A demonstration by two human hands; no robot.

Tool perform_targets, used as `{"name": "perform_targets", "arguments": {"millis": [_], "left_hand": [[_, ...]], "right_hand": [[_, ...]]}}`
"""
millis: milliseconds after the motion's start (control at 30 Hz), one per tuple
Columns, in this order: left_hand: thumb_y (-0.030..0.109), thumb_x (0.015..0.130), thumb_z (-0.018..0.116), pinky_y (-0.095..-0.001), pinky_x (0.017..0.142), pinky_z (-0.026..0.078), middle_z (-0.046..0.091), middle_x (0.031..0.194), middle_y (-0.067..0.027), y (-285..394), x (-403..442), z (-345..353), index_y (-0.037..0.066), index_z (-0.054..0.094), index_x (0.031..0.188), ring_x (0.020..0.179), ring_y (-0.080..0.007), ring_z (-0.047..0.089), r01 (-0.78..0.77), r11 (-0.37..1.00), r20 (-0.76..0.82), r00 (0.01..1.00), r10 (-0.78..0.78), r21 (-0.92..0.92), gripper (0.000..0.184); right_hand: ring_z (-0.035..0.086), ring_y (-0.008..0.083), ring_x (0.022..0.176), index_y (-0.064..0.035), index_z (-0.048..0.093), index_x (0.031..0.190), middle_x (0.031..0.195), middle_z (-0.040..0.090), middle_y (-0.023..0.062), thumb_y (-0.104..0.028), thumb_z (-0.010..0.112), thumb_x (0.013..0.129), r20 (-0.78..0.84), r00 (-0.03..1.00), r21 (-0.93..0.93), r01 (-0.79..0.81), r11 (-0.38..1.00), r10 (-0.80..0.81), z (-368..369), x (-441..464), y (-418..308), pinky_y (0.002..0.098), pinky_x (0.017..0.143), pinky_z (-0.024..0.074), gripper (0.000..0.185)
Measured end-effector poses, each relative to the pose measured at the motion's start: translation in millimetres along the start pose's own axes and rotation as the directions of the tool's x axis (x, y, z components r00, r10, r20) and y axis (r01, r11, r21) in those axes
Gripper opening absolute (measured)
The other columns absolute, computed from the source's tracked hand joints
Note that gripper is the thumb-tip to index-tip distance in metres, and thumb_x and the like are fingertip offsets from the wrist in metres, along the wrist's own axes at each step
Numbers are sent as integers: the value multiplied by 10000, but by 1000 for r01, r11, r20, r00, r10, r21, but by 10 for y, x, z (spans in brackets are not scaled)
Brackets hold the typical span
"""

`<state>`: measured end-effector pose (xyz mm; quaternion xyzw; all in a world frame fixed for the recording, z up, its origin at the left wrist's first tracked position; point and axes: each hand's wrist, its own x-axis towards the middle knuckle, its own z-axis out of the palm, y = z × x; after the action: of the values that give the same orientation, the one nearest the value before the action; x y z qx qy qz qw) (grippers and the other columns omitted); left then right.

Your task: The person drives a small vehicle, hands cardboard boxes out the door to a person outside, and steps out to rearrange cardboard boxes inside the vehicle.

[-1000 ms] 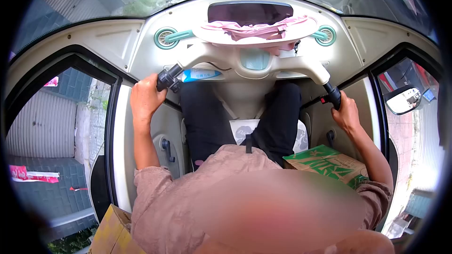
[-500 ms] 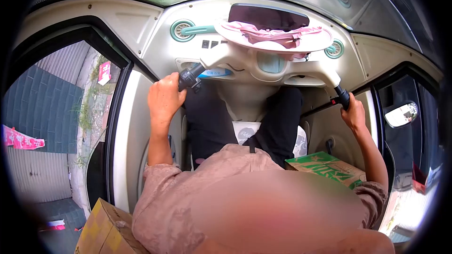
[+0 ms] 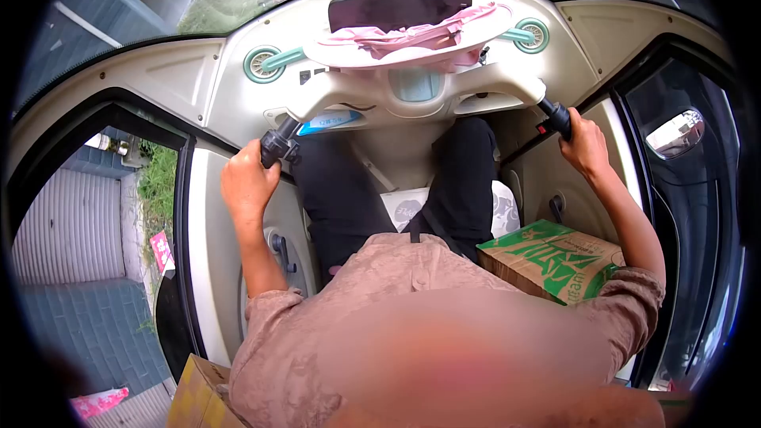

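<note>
My left hand [image 3: 250, 181] is wrapped round the black left handlebar grip [image 3: 281, 143]. On the other side my right hand [image 3: 587, 147] closes round the black right handlebar grip [image 3: 558, 120], which has a red switch beside it. Both grips belong to a cream handlebar [image 3: 468, 89] with a small display [image 3: 415, 85] at its middle. A pink sun hat [image 3: 404, 49] lies on the dashboard behind the handlebar, in front of a dark screen [image 3: 400, 9].
A green and brown cardboard box [image 3: 551, 257] sits by my right leg, and a yellow-brown box [image 3: 198, 396] at my left. Doors with windows enclose both sides. Outside right, a dark vehicle with a mirror [image 3: 676, 133] is close. Shutters [image 3: 75, 230] line the left.
The cabin appears tilted and shifted left in my view. Outside the left window, the shutters and pink paper have slid backward. Both hands stay on their grips.
</note>
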<state>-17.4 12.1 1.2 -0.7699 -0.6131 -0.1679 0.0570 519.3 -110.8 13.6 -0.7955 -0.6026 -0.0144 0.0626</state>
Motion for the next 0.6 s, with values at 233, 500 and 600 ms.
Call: {"name": "perform_targets", "arguments": {"millis": [233,500,600], "left_hand": [[151,699,753,-461,644,535,683,822,-150,-40,-68,26,43,606,897,745,-387,663,-3,1000,-34,999,2,-29,269],[138,703,735,-470,641,529,667,785,-155,-15,8,31,44,608,881,730,-389,654,0,1000,-41,999,-1,-27,238],[145,705,740,-471,643,531,677,804,-145,-41,15,-1,44,609,894,735,-384,658,-17,999,-12,1000,17,-39,251]], "right_hand": [[645,465,828,-52,553,1039,833,674,240,-66,660,747,-27,1000,-48,15,999,-17,-6,137,-4,542,729,514,311],[640,478,828,-52,563,1120,828,665,256,-67,672,739,9,1000,19,-3,1000,3,55,127,42,539,736,516,397],[643,469,833,-57,570,1124,840,674,237,-65,665,740,11,1000,17,-7,1000,7,48,100,10,536,736,518,395]]}}
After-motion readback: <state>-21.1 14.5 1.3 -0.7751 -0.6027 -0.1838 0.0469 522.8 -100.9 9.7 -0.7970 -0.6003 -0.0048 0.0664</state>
